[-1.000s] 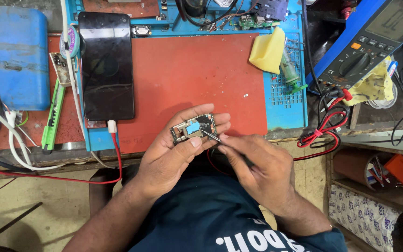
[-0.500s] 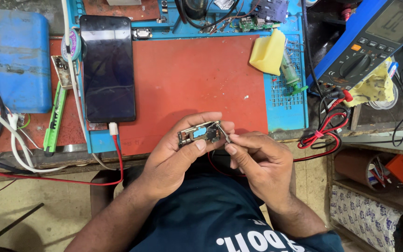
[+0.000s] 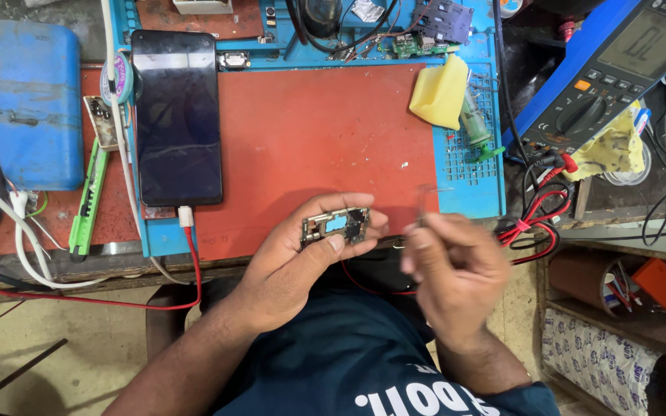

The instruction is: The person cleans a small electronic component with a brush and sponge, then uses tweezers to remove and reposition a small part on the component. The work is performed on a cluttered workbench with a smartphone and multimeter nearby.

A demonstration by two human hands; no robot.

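My left hand (image 3: 302,254) grips a small circuit board (image 3: 335,226) with a blue patch, holding it flat between thumb and fingers at the near edge of the red work mat (image 3: 310,131). My right hand (image 3: 449,266) is just right of the board, blurred by motion, fingers pinched on thin tweezers (image 3: 422,206) that point up and away. The tweezer tips are clear of the board.
A black phone (image 3: 176,115) lies on the mat's left with a red-and-white cable (image 3: 191,246) plugged in. A blue case (image 3: 32,100), green cutter (image 3: 88,202), yellow sponge (image 3: 441,92), syringe (image 3: 475,123) and blue multimeter (image 3: 610,69) with red and black leads (image 3: 537,216) surround the mat.
My right hand has pulled away from the board to the right, lifting the tweezers off it. My left hand still holds the board, shifted slightly.
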